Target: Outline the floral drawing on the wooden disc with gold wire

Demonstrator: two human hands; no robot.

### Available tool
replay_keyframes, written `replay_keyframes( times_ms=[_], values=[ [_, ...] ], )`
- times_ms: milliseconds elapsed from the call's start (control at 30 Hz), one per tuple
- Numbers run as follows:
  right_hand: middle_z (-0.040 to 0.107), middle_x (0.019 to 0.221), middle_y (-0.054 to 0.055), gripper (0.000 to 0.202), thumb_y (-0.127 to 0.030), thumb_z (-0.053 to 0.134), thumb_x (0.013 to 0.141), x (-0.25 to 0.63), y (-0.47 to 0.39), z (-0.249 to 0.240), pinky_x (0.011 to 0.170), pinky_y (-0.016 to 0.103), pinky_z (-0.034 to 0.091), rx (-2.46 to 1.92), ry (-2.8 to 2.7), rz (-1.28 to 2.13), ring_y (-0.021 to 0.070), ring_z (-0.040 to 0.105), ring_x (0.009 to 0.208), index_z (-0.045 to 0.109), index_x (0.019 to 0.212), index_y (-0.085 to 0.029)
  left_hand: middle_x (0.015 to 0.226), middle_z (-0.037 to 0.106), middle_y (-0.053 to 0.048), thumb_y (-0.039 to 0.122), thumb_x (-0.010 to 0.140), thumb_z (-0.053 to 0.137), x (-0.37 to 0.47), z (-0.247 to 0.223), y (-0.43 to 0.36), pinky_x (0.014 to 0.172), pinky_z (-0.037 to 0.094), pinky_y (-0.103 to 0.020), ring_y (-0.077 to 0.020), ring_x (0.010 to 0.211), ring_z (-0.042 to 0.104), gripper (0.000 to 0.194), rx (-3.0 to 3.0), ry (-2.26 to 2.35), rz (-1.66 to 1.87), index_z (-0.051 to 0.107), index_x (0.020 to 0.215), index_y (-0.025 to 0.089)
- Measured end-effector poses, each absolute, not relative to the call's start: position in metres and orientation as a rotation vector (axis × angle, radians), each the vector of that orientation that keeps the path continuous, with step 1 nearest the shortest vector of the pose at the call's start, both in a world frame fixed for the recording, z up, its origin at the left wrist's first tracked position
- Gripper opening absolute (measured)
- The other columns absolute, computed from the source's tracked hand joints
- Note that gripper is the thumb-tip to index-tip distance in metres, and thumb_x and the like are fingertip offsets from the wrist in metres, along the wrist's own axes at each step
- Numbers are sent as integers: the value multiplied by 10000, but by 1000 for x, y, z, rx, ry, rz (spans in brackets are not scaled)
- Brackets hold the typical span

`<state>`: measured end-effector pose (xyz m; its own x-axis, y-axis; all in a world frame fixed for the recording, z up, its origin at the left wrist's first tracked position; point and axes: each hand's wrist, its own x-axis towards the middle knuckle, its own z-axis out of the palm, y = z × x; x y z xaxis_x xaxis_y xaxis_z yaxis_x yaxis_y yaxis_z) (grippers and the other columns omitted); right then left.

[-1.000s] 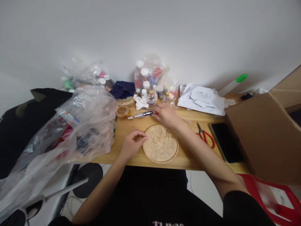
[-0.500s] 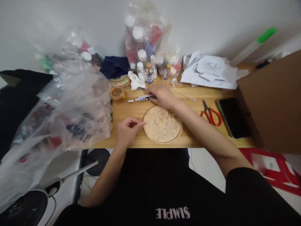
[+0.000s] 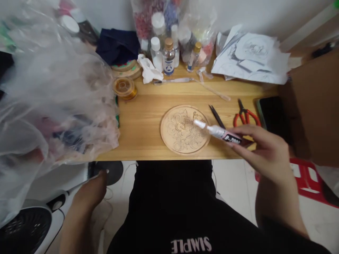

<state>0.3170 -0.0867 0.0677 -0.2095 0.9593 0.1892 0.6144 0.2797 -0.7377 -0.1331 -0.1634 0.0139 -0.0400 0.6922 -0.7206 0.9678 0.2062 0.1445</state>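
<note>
My right hand [image 3: 265,150] holds a white glue tube [image 3: 221,134] between thumb and fingers, its white tip pointing left over the right part of a round wooden disc [image 3: 173,141]. Line drawings of flowers cover the disc, with a gold wire spiral [image 3: 180,126] near its middle. Low on the left, off the table's front edge, is my left hand [image 3: 92,188], near the fan's pole; its fingers are blurred. Black tweezers [image 3: 216,115] lie right of the disc, and red-handled pliers [image 3: 245,114] lie behind my right hand.
A spool of gold wire [image 3: 125,88] stands back left beside large plastic bags [image 3: 63,77]. Small bottles [image 3: 168,58], a pen-like tool [image 3: 174,80] and papers [image 3: 251,58] line the back. At right are a phone [image 3: 274,118] and a cardboard box [image 3: 315,102].
My right hand has lifted the glue tube from the back of the table and brought it right and forward. My left hand has left the disc and dropped left below the table edge.
</note>
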Motion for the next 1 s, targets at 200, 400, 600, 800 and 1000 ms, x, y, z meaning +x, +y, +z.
replay_keyframes(
  times_ms=[200,400,600,800,1000],
  values=[
    [763,956,13,332,-177,718,857,283,-114,80,637,228,606,-1102,-2151,961,134,724,789,671,1170,-276,1244,679,-56,440,847,662,-66,51,-144,896,586,-378,-224,1015,702,620,1636,1378,243,470,1425,325],
    [774,938,-8,392,-217,729,846,275,-116,80,590,274,621,-1081,-2146,1052,158,735,753,662,1201,-371,1100,745,-44,353,1036,403,-5,56,-108,808,604,-307,-178,963,721,330,1838,1130,750,620,1277,290],
    [775,949,8,289,-247,748,815,291,-117,43,627,257,606,-1482,-1595,998,159,741,802,700,1095,-304,1320,639,-171,274,965,582,12,12,-89,1062,476,-497,-320,1291,575,295,2449,1484,892,621,1227,144],
    [762,1079,55,330,-320,754,799,280,-87,23,757,323,589,-1603,-1501,806,185,728,898,691,1113,-239,1390,579,-178,265,966,581,26,-1,-84,1090,462,-501,-321,1357,511,349,2491,1442,863,552,1293,147],
    [746,988,83,281,-323,632,878,267,-5,42,822,384,514,-1484,-2143,539,237,673,881,716,1122,-211,1412,565,-183,291,970,563,29,-3,-83,1086,461,-536,-326,1362,507,365,2460,1402,862,543,1313,166]
  ],
)
